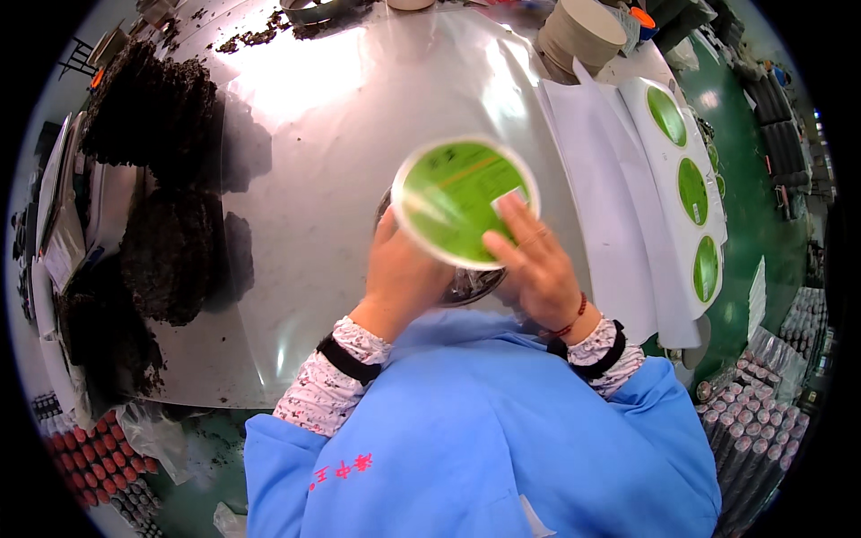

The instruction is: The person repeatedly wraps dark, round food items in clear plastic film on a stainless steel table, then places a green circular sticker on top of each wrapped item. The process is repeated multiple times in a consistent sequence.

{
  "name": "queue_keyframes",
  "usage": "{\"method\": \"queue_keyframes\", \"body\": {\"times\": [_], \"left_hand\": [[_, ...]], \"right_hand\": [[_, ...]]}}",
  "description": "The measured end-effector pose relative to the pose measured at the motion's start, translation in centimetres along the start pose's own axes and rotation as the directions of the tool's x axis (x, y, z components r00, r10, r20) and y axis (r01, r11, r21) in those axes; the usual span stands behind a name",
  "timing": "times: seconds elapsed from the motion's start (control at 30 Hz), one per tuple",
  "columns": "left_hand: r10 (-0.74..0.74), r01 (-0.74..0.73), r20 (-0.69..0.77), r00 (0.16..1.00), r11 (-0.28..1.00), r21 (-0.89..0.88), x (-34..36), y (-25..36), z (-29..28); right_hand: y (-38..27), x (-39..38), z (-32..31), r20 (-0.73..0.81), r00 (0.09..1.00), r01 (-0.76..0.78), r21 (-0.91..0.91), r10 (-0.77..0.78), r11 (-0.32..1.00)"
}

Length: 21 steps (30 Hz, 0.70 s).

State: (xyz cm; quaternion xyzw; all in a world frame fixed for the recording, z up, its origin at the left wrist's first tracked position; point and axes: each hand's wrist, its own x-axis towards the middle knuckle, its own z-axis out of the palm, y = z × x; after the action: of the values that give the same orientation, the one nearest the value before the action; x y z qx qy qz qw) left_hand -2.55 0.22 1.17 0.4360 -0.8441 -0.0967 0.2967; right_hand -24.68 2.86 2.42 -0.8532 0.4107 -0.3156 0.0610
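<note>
- Below the fingers, a pale glossy table (314, 278) is reflecting light; farther right, green floor (740, 215) is showing.
- Left of the fingers, dark ragged stacks (148, 112) are standing; to their right, a label sheet (673, 154) is lying.
- Between both hands, a dark round package (475, 287) is showing glossy wrap; its contents I cannot tell.
- The left hand (404, 273) is curving around its side, fingertips partly hidden.
- The right hand (543, 273) is touching the green round label (457, 206) above it, fingers slightly spread; whether they are pinching, I cannot tell.

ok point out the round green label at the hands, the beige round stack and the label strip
Round green label (459, 199): head view, green face
Beige round stack (587, 25): head view, top face
Label strip (666, 170): head view, bare white backing near its left edge
</note>
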Motion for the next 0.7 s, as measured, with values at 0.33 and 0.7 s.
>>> {"method": "queue_keyframes", "body": {"times": [0.33, 0.7], "left_hand": [[-0.085, 0.096, 0.065, 0.994, 0.976, -0.195, -1.2, -0.4, 0.4], [-0.471, 0.306, -0.201, 0.859, 0.787, -0.536, -3.7, -1.4, 2.6]], "right_hand": [[-3.0, 3.2, -1.0, 0.457, 0.881, -0.105, -0.064, 0.123, 0.992], [-0.6, 4.9, 5.8, 0.361, 0.931, 0.063, -0.003, -0.058, 0.998]]}}
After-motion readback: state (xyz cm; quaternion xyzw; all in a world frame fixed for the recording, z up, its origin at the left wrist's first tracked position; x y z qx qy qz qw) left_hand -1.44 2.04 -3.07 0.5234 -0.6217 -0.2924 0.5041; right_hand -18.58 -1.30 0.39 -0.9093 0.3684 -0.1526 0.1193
